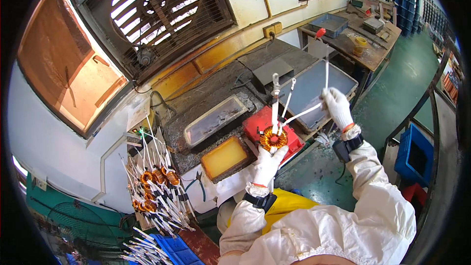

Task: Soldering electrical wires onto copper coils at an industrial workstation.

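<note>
Near the coil (274, 139) — red box (295, 144), pliers (199, 179)

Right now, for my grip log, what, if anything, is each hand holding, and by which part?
The left hand holds the copper-wound ring by its near edge; the right hand holds a white lead, away from the ring.

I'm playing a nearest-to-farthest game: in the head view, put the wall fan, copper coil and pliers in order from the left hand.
1. Copper coil, in the left hand.
2. Pliers, left of it.
3. Wall fan, upper left.
</note>
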A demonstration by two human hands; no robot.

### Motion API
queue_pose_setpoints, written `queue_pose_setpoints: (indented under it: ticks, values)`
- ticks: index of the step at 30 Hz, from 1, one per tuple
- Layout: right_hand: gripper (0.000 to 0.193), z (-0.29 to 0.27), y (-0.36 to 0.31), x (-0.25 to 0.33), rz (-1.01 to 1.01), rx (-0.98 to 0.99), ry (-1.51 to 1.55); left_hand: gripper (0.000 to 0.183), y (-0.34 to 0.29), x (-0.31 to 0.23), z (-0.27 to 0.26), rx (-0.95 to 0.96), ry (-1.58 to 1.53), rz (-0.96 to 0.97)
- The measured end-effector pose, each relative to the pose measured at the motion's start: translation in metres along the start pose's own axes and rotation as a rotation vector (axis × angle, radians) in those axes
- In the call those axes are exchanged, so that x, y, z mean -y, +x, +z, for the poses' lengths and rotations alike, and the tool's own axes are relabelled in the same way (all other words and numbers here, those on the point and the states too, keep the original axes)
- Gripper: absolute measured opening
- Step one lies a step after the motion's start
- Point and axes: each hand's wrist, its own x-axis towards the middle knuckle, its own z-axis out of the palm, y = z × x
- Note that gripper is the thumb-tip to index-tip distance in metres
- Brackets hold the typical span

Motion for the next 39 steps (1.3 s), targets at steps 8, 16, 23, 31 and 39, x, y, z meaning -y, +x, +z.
queue_pose_setpoints:
  ticks: [8,16,23,31,39]
  values:
    - [0.031,0.014,0.020,0.048,-0.089,0.063,0.167,0.048,-0.003,0.014,0.008,0.092,0.160,-0.200]
    - [0.035,0.009,0.005,0.037,-0.036,0.096,-0.029,0.025,-0.014,-0.007,-0.005,0.183,-0.212,-0.218]
    - [0.031,0.034,-0.021,-0.008,-0.149,0.197,-0.062,0.027,-0.019,-0.010,-0.042,0.040,-0.306,-0.128]
    - [0.028,0.091,-0.043,-0.018,0.097,0.478,0.072,0.028,-0.044,0.003,-0.146,-0.495,-0.053,0.004]
    - [0.021,0.151,-0.030,-0.067,0.014,0.570,0.136,0.022,-0.131,0.032,-0.270,-0.945,-0.015,0.002]
